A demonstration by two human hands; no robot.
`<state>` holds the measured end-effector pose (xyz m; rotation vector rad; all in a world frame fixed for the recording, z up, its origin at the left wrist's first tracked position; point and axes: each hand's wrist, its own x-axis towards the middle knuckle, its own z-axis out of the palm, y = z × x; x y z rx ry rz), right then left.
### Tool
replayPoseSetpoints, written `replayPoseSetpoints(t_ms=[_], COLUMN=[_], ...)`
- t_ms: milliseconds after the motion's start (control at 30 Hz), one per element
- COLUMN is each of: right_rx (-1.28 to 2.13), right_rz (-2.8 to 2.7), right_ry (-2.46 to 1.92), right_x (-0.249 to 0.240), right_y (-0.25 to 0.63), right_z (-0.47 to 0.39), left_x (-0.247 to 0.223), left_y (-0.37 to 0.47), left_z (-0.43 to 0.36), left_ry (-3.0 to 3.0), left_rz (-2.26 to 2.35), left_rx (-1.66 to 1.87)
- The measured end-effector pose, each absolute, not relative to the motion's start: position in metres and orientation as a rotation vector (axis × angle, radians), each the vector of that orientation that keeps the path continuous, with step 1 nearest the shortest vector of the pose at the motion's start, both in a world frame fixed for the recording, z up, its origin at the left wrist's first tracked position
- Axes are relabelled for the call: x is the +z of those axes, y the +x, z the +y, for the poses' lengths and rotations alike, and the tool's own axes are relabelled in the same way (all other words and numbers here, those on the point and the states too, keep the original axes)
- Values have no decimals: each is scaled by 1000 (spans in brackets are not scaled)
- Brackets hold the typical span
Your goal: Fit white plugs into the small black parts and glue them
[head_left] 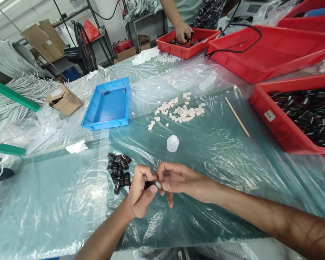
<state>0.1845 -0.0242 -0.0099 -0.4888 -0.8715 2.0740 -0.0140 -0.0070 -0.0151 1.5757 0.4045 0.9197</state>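
Observation:
My left hand (142,193) is closed around a small black part (149,184) with a pale round end that points right. Fingers of my right hand (176,180) are pinched at that pale end; whether they hold a separate piece is too small to tell. Left of my hands lies a pile of small black parts (119,169) on the plastic-covered table (70,202). A translucent white cup-like container (173,143) stands just beyond my hands. Farther off are scattered small white pieces (185,113).
A blue tray (105,104) with a couple of small dark parts stands at the back left. A wooden stick (237,117) lies right of the white pieces. Red bins (271,126) line the right side. Another person's hand (182,32) reaches into a red tray (188,52) at the back.

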Motion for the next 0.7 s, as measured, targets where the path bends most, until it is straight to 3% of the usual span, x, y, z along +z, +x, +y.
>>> replayPoseSetpoints(t_ms=[700], right_rx=[2036], right_rz=[-696], right_ry=[-451], right_x=[-8], right_y=[168], right_z=[-52], left_x=[-13], left_y=[3], left_z=[-8], left_ry=[2100], left_rz=[364], left_rx=[1216])
